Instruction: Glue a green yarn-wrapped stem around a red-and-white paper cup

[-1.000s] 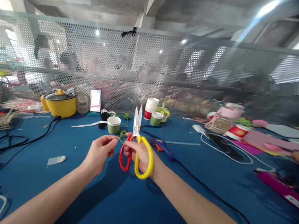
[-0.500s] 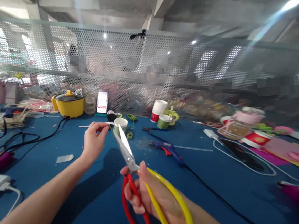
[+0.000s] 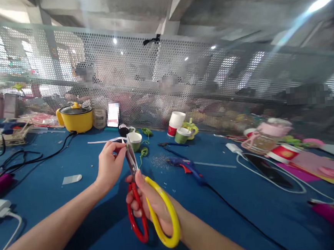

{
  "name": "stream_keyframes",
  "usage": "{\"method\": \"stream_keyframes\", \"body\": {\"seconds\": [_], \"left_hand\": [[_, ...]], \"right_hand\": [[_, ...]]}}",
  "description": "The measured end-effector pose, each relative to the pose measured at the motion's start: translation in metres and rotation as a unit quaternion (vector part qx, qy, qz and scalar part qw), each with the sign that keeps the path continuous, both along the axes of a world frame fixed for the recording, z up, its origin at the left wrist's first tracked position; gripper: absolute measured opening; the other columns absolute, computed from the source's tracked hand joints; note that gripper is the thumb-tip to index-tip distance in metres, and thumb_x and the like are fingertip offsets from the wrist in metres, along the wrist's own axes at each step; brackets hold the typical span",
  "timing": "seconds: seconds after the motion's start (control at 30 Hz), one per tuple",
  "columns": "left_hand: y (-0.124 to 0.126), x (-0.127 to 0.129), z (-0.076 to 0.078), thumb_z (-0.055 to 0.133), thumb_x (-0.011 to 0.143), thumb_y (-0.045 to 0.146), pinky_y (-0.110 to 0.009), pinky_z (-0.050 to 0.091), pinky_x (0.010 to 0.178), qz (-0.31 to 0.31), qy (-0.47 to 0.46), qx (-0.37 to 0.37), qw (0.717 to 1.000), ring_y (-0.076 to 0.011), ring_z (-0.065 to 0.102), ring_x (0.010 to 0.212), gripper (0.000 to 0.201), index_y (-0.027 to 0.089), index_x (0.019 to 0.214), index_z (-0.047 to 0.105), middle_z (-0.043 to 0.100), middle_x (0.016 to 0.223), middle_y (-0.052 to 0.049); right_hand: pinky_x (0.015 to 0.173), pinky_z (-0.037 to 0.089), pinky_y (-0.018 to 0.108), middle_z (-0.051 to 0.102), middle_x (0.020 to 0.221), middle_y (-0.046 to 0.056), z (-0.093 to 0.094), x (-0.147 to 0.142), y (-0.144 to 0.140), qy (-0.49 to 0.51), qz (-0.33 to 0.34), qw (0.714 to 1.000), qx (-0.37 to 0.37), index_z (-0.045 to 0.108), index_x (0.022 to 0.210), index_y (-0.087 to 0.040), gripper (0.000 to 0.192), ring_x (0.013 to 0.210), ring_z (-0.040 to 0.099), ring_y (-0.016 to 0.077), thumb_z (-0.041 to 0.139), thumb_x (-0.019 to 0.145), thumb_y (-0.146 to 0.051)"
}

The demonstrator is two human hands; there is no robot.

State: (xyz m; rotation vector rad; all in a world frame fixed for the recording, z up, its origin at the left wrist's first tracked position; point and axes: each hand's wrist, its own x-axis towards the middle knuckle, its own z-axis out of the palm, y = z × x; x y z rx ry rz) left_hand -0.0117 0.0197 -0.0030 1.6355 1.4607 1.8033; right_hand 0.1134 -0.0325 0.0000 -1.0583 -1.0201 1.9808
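My right hand [image 3: 150, 205] grips a pair of scissors [image 3: 150, 211] with one red and one yellow handle loop, blades pointing up and away. The blade tips meet my left hand [image 3: 110, 166], whose thumb and fingers pinch something small that I cannot make out. Both hands hover above a blue table [image 3: 85, 231]. Just beyond the blades stands a green paper cup [image 3: 135, 141] with green thread [image 3: 143, 152] lying beside it.
A blue glue gun [image 3: 184, 168] with a black cord lies to the right. A yellow pot [image 3: 75, 117] and black cables sit at the back left. Cups [image 3: 177, 123], a phone [image 3: 267, 169] with white cable and pink craft items crowd the right. A perforated metal screen [image 3: 198, 80] backs the table.
My right hand drew the scissors back toward me, then raised the blades to my left hand's fingertips. My left hand lifted away and came back toward the blades.
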Motion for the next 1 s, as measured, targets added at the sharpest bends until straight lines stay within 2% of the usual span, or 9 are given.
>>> {"method": "stream_keyframes", "body": {"seconds": [0.13,0.3,0.6,0.8,1.0], "left_hand": [[-0.0004,0.0040,-0.0038,0.051,0.074,0.022,-0.021,0.041,0.052,-0.008,-0.017,-0.021,1.000,-0.0095,0.051,0.059,0.010,0.015,0.073,0.059,0.052,0.072,0.000],[-0.0018,0.0074,-0.0076,0.051,0.075,0.023,-0.019,0.040,0.048,-0.017,-0.024,-0.023,0.999,-0.0101,0.052,0.061,0.011,0.015,0.073,0.059,0.050,0.070,0.000],[-0.0022,0.0069,-0.0073,0.051,0.075,0.023,-0.019,0.041,0.049,-0.020,-0.024,-0.022,0.999,-0.0097,0.051,0.062,0.011,0.015,0.074,0.058,0.050,0.072,0.000],[-0.0020,0.0063,-0.0081,0.051,0.075,0.024,-0.019,0.042,0.049,-0.022,-0.013,-0.011,1.000,-0.0099,0.051,0.062,0.011,0.016,0.074,0.058,0.049,0.074,0.000],[-0.0022,0.0048,-0.0089,0.051,0.076,0.022,-0.019,0.044,0.052,-0.011,0.015,0.009,1.000,-0.0106,0.051,0.066,0.010,0.016,0.074,0.058,0.051,0.074,-0.001]], "right_hand": [[0.040,0.028,0.016,0.049,0.052,-0.004,-0.0017,-0.0013,0.0023,-0.002,-0.015,1.000,0.009,0.045,0.084,-0.019,0.052,0.041,0.038,0.0047,0.054,0.062,-0.065],[0.040,0.026,0.016,0.046,0.052,-0.005,0.0016,-0.0003,0.0002,-0.011,-0.041,0.999,0.034,0.046,0.082,-0.019,0.049,0.041,0.035,0.0038,0.053,0.064,-0.063],[0.040,0.025,0.017,0.046,0.052,-0.006,0.0006,0.0018,0.0012,-0.055,-0.026,0.996,0.061,0.041,0.076,-0.020,0.046,0.039,0.034,0.0037,0.051,0.065,-0.063],[0.040,0.028,0.016,0.047,0.054,-0.005,-0.0019,0.0031,0.0033,-0.057,-0.012,0.997,0.057,0.041,0.077,-0.020,0.047,0.041,0.037,0.0043,0.052,0.064,-0.064],[0.037,0.026,0.015,0.043,0.051,-0.006,-0.0041,0.0027,0.0052,-0.038,-0.010,0.998,0.048,0.043,0.077,-0.020,0.044,0.038,0.033,0.0033,0.049,0.068,-0.063]]}}
